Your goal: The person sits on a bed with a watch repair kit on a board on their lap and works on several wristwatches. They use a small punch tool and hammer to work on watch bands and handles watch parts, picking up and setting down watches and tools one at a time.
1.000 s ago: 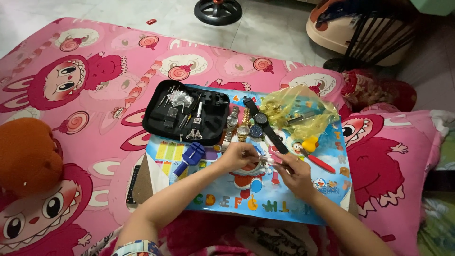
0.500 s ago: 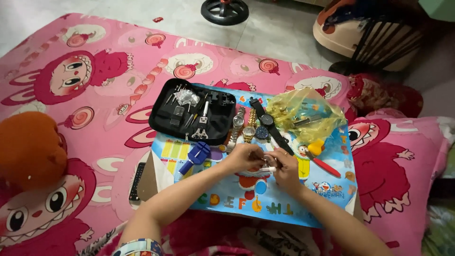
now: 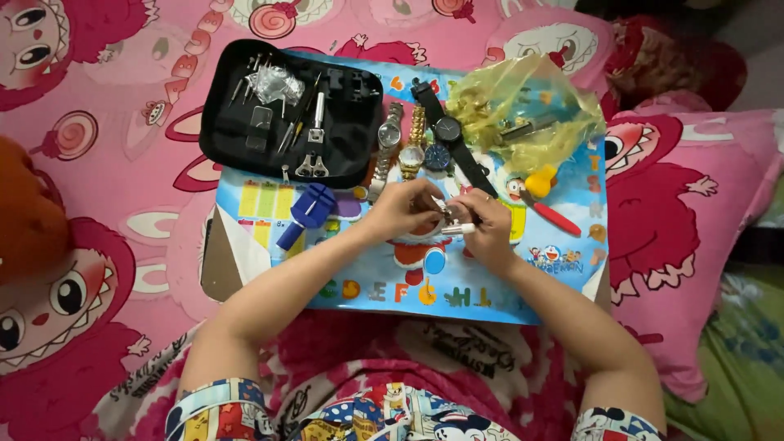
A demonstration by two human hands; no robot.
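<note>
My left hand (image 3: pixel 406 208) and my right hand (image 3: pixel 479 220) meet over a colourful cartoon board (image 3: pixel 490 278) on my lap. Together they pinch a small metal watch part (image 3: pixel 448 215). The right hand also grips a thin tool with a silver tip (image 3: pixel 457 229). Just beyond my fingers lie several wristwatches: a silver one (image 3: pixel 387 143), a gold one (image 3: pixel 414 147) and a black-strapped one (image 3: pixel 447 131). A blue link-removing tool (image 3: pixel 308 213) rests on the board to the left of my left hand.
An open black tool case (image 3: pixel 294 110) with tweezers and small tools sits at the board's far left. A crumpled yellow plastic bag (image 3: pixel 523 106) lies at far right, with a yellow-and-red tool (image 3: pixel 545 196) below it. Pink cartoon bedding (image 3: pixel 106 188) surrounds everything; an orange plush (image 3: pixel 28 212) lies left.
The camera has come closer and looks more steeply down. My hands stay together over the board, working the small part; nothing else has shifted.
</note>
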